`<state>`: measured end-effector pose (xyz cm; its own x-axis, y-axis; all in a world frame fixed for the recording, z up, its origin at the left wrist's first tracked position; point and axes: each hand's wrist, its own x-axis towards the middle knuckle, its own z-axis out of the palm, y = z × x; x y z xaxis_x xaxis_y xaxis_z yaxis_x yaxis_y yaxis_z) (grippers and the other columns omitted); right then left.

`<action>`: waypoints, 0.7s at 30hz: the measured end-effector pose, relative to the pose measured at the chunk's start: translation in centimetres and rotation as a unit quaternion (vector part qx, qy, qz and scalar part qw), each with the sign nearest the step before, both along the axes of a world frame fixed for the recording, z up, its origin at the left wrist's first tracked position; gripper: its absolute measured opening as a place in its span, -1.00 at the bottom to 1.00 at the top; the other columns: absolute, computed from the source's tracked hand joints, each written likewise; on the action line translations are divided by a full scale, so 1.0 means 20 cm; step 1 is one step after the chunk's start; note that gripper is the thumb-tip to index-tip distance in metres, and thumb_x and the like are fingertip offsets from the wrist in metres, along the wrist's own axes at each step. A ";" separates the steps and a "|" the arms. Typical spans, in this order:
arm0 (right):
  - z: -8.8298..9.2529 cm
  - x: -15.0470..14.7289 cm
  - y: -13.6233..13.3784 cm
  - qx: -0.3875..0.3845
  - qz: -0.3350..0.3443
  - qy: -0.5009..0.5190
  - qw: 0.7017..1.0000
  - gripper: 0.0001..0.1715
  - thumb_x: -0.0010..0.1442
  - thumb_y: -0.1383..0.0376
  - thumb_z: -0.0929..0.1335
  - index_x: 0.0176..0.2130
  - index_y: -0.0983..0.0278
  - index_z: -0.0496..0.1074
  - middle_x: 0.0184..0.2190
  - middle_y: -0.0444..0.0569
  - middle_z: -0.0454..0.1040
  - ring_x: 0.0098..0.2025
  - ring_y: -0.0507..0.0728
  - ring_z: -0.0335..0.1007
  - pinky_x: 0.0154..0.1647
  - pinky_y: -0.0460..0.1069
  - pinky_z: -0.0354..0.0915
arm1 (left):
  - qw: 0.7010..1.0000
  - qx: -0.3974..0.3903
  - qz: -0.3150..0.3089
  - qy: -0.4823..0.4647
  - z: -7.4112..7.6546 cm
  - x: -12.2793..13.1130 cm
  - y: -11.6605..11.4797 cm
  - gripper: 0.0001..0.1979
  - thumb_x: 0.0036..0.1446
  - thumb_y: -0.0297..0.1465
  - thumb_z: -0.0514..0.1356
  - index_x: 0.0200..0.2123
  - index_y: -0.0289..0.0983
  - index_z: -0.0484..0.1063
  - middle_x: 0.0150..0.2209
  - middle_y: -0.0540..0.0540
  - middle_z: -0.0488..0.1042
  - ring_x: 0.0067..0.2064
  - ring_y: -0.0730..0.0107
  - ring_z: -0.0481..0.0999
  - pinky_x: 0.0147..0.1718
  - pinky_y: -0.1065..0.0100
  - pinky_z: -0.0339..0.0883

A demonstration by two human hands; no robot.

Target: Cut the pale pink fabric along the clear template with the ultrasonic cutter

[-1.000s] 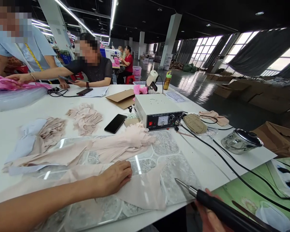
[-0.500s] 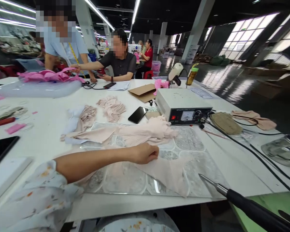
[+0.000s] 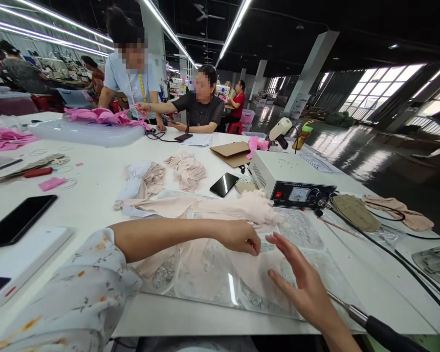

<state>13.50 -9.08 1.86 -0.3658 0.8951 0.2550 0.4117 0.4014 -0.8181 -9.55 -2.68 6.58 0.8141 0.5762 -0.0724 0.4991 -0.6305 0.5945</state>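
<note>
My left hand (image 3: 240, 237) rests on a glass plate (image 3: 304, 230) over a patterned mat, its fingers curled and pinching a pale pink fabric piece (image 3: 256, 274). My right hand (image 3: 300, 281) hovers just right of it above the same piece, fingers stretched out and apart, holding nothing. A black-handled tool with a metal tip (image 3: 374, 327) lies at the table's near edge beside my right wrist. More pale pink fabric (image 3: 238, 208) is bunched just beyond my left hand.
A white control box with a dial (image 3: 293, 183) stands behind the plate, its black cables (image 3: 388, 254) running right. A black phone (image 3: 224, 184), small fabric piles (image 3: 187, 171) and another phone (image 3: 18, 220) lie about. Two people (image 3: 201, 105) handle pink fabric (image 3: 102, 117) across the table.
The view has swung left. My right hand has let go of the black-handled tool and come up open over the fabric. My left hand stays on the fabric.
</note>
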 end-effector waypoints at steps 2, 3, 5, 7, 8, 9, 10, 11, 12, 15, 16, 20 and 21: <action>0.02 -0.07 0.09 -0.026 0.043 -0.025 0.998 -0.23 0.16 0.06 0.41 0.29 0.09 0.21 0.18 0.09 0.41 0.23 0.29 0.32 0.22 0.20 0.26 | 1.000 0.006 -0.025 -0.017 0.06 -0.01 -0.01 -0.89 0.19 -0.55 0.27 -0.33 -0.25 0.58 -0.32 0.05 0.60 -0.34 0.49 0.50 -0.30 0.53 0.30; 0.03 -0.09 0.12 -0.041 0.063 -0.031 0.997 -0.23 0.15 0.04 0.41 0.28 0.11 0.23 0.16 0.10 0.44 0.19 0.28 0.35 0.22 0.20 0.26 | 0.999 0.010 -0.033 -0.024 0.08 -0.02 -0.01 -0.89 0.19 -0.55 0.27 -0.33 -0.26 0.58 -0.32 0.04 0.60 -0.35 0.49 0.50 -0.30 0.54 0.30; 0.03 -0.13 0.15 -0.081 0.103 -0.037 0.991 -0.34 0.13 0.01 0.42 0.17 0.15 0.38 0.02 0.08 0.52 0.06 0.26 0.44 0.12 0.14 0.33 | 0.998 0.019 -0.040 -0.036 0.12 -0.08 -0.01 -0.90 0.19 -0.56 0.27 -0.32 -0.28 0.58 -0.32 0.02 0.59 -0.34 0.50 0.49 -0.30 0.55 0.30; 0.02 -0.14 0.16 -0.117 0.136 -0.041 0.983 -0.51 0.13 -0.03 0.41 -0.05 0.19 0.55 -0.21 0.04 0.58 -0.15 0.21 0.50 -0.11 0.06 0.42 | 0.998 0.030 -0.036 -0.046 0.14 -0.17 0.00 -0.89 0.19 -0.58 0.27 -0.33 -0.29 0.57 -0.33 0.00 0.59 -0.34 0.49 0.50 -0.31 0.56 0.30; 0.01 -0.15 0.16 -0.128 0.144 -0.044 0.980 -0.56 0.13 -0.05 0.40 -0.19 0.22 0.59 -0.33 0.01 0.57 -0.27 0.18 0.49 -0.26 0.01 0.42 | 0.998 0.035 -0.032 -0.051 0.14 -0.23 0.00 -0.89 0.19 -0.58 0.26 -0.33 -0.29 0.57 -0.33 0.00 0.58 -0.34 0.49 0.50 -0.32 0.57 0.29; 0.01 -0.16 0.16 -0.131 0.143 -0.045 0.980 -0.55 0.13 -0.08 0.38 -0.31 0.24 0.59 -0.44 -0.02 0.54 -0.39 0.15 0.45 -0.39 -0.02 0.39 | 0.997 0.039 -0.026 -0.054 0.14 -0.29 0.02 -0.88 0.19 -0.58 0.26 -0.34 -0.29 0.56 -0.34 0.00 0.58 -0.35 0.49 0.50 -0.33 0.57 0.29; 0.00 -0.17 0.16 -0.128 0.136 -0.045 0.981 -0.51 0.13 -0.11 0.37 -0.41 0.25 0.57 -0.52 -0.05 0.49 -0.48 0.11 0.39 -0.49 -0.04 0.33 | 0.997 0.044 -0.019 -0.056 0.14 -0.35 0.03 -0.88 0.19 -0.58 0.26 -0.35 -0.29 0.56 -0.36 0.00 0.57 -0.36 0.50 0.49 -0.35 0.57 0.28; 0.01 -0.18 0.17 -0.118 0.123 -0.044 0.984 -0.49 0.13 -0.12 0.36 -0.47 0.25 0.54 -0.58 -0.07 0.45 -0.54 0.09 0.34 -0.55 -0.05 0.29 | 0.997 0.049 -0.010 -0.057 0.13 -0.40 0.04 -0.87 0.18 -0.59 0.25 -0.36 -0.29 0.56 -0.37 0.00 0.56 -0.37 0.50 0.49 -0.37 0.57 0.27; 0.01 -0.20 0.19 -0.104 0.104 -0.042 0.988 -0.48 0.15 -0.11 0.35 -0.49 0.25 0.53 -0.62 -0.09 0.41 -0.57 0.07 0.30 -0.58 -0.05 0.26 | 0.997 0.056 0.003 -0.059 0.14 -0.46 0.05 -0.87 0.17 -0.60 0.25 -0.37 -0.29 0.55 -0.38 -0.01 0.55 -0.39 0.50 0.47 -0.39 0.56 0.26; 0.05 -0.30 0.21 -0.036 0.029 -0.033 0.998 -0.64 0.22 0.04 0.33 -0.38 0.23 0.56 -0.56 -0.07 0.45 -0.51 0.09 0.32 -0.48 -0.03 0.31 | 0.992 0.094 0.057 -0.066 0.15 -0.63 0.06 -0.87 0.20 -0.57 0.20 -0.35 -0.31 0.54 -0.36 -0.06 0.51 -0.38 0.47 0.44 -0.37 0.51 0.24; 0.05 -0.34 0.20 -0.004 0.009 -0.029 1.000 -0.71 0.24 0.11 0.33 -0.30 0.22 0.57 -0.47 -0.03 0.50 -0.43 0.11 0.36 -0.39 -0.01 0.35 | 0.989 0.108 0.072 -0.066 0.16 -0.69 0.04 -0.87 0.23 -0.54 0.18 -0.34 -0.32 0.53 -0.35 -0.08 0.49 -0.37 0.45 0.43 -0.35 0.50 0.24; 0.00 -0.55 0.09 0.284 0.061 -0.051 0.956 -0.68 0.20 0.45 0.28 -0.15 0.18 0.54 -0.29 0.03 0.56 -0.29 0.11 0.49 -0.30 -0.03 0.42 | 0.986 0.134 0.090 -0.029 0.09 -0.89 -0.17 -0.82 0.22 -0.58 0.12 -0.39 -0.28 0.46 -0.37 -0.06 0.44 -0.39 0.43 0.42 -0.38 0.46 0.22; -0.03 -0.60 0.06 0.345 0.094 -0.072 0.931 -0.62 0.17 0.52 0.25 -0.13 0.20 0.52 -0.31 0.03 0.56 -0.30 0.11 0.51 -0.33 -0.04 0.43 | 0.987 0.135 0.089 -0.011 0.05 -0.93 -0.24 -0.82 0.20 -0.59 0.14 -0.42 -0.26 0.43 -0.38 -0.05 0.44 -0.40 0.42 0.42 -0.41 0.44 0.20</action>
<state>1.48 -7.94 1.21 -0.5737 0.4539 0.6818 0.3667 0.8867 -0.2816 -28.05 -7.51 7.59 0.6982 0.7057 0.1204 0.6048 -0.6715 0.4281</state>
